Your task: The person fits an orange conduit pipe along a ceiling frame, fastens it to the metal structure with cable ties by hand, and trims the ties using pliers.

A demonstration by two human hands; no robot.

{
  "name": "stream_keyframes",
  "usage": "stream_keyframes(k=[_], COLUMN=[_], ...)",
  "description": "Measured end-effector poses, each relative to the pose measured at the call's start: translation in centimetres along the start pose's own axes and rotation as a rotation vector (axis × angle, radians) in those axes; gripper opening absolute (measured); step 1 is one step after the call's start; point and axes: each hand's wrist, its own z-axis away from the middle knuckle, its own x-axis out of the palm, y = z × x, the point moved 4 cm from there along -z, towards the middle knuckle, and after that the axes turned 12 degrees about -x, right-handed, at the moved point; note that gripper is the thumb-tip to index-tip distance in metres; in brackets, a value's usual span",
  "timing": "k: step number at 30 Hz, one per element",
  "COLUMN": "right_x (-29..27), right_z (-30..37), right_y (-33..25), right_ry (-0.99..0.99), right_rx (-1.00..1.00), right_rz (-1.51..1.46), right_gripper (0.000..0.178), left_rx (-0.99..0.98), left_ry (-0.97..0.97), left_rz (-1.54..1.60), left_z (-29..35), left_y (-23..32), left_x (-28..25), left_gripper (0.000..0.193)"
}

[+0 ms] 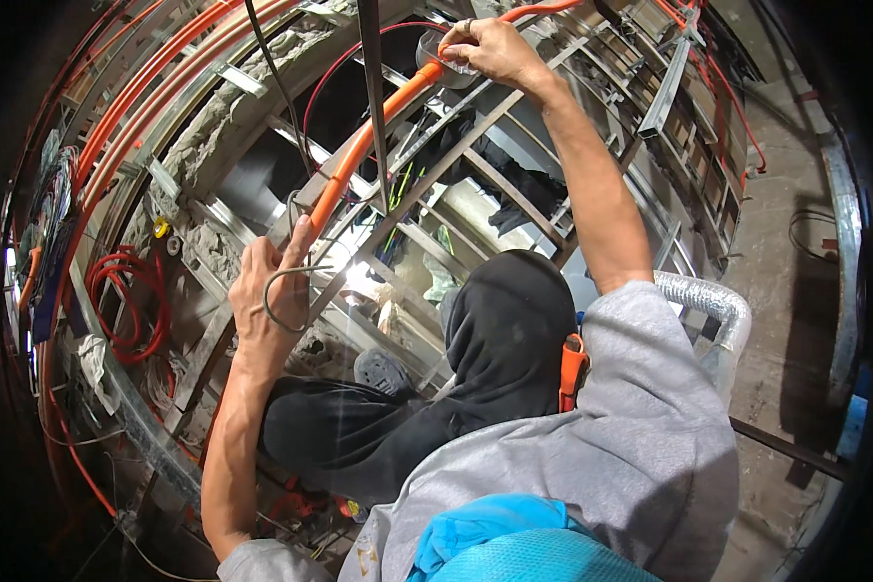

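A bright orange conduit pipe (364, 145) runs diagonally up and to the right between my hands. My left hand (270, 286) is closed around its lower end, thumb pointing upward. A thin grey wire (274, 306) loops across that hand. At the upper end my right hand (495, 53) has its fingers curled on the pipe just beyond an orange coupling (428, 73). A clear, roundish piece (435, 47) sits beside those fingers; its kind is hard to make out. A thin red cable (332, 76) arcs past the pipe toward the right hand.
Metal framing (514, 184) spreads below me with gaps between its bars. Coiled red tubing (126, 301) hangs at the left, near bundled orange pipes (131, 102). A dark upright bar (372, 97) crosses close to the conduit. Silver flexible duct (713, 296) lies right.
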Motion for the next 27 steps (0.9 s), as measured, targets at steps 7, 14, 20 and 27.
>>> stream_keyframes(k=[7, 14, 20, 27], right_x=[-0.4, -0.8, 0.0, 1.0], right_z=[0.6, 0.2, -0.9, -2.1], right_y=[0.7, 0.6, 0.6, 1.0], right_ry=[0.024, 0.020, -0.175, -0.261], right_rx=[0.104, 0.076, 0.045, -0.015], right_rz=[-0.181, -0.564, -0.156, -0.170], right_gripper=[0.021, 0.011, 0.027, 0.025], left_rx=[-0.024, -0.030, -0.037, -0.043], left_ry=[-0.016, -0.012, -0.025, -0.085], left_rz=[0.009, 0.002, 0.007, -0.021], left_z=[0.1, 0.0, -0.1, -0.1], left_y=[-0.2, -0.1, 0.0, -0.1], left_x=[0.3, 0.1, 0.2, 0.4], left_gripper=[0.069, 0.066, 0.072, 0.066])
